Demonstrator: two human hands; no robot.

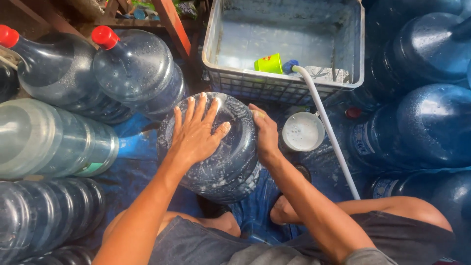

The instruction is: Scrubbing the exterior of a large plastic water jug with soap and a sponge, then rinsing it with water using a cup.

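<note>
A big blue water jug (223, 164), wet and soapy, stands bottom-up between my knees. My left hand (196, 132) lies flat on its upturned base with the fingers spread. My right hand (265, 135) grips the jug's right side, fingers curled round it. Whether the right hand also holds a sponge or cloth is hidden.
A grey plastic crate (360, 54) of water holds a green cup (269, 64); a white hose (326, 127) runs from it. A small tub of soapy water (302, 131) stands right of the jug. Red-capped jugs (137, 68) lie left, more blue jugs (431, 122) right.
</note>
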